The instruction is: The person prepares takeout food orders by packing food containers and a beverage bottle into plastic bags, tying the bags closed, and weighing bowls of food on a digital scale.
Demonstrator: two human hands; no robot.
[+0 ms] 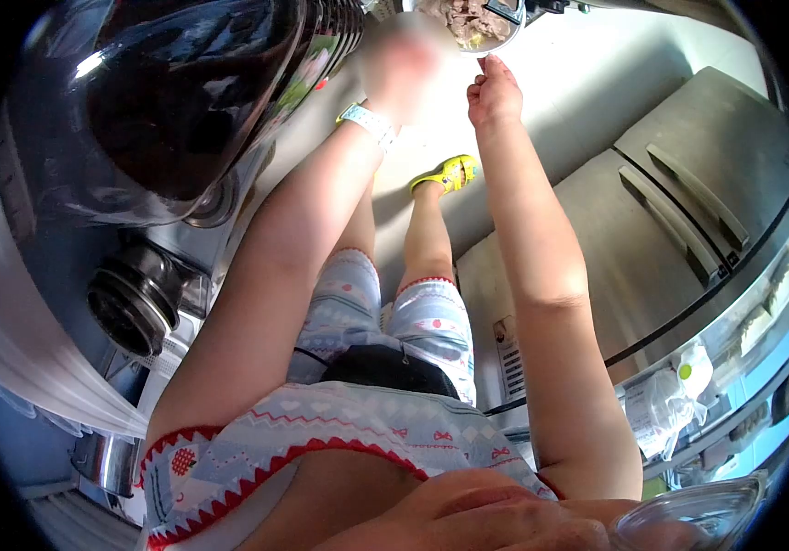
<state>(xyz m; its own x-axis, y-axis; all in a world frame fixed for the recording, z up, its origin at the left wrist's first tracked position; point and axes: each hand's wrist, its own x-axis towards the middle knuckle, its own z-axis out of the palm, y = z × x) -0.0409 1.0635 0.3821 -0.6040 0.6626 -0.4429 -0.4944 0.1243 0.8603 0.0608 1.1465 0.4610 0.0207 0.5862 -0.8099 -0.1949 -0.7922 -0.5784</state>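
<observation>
At the top edge, a pale bowl [495, 44] holds light brown pieces that look like meat [463, 18], and a small dark object lies over its right side. My right hand [495, 92] is just below the bowl's rim with its fingers curled closed. What its fingertips hold, if anything, is too small to make out. My left hand [404, 69] is blurred beside the bowl's left side, so its fingers and any contact cannot be read. A light watch band [369, 124] circles my left wrist.
A large dark see-through container [183, 101] fills the upper left. Below it, a metal pot [137, 294] stands on the counter. On the right is a steel refrigerator [587, 266] with long handles [670, 220]. A yellow clog [450, 174] is on my foot on the pale floor.
</observation>
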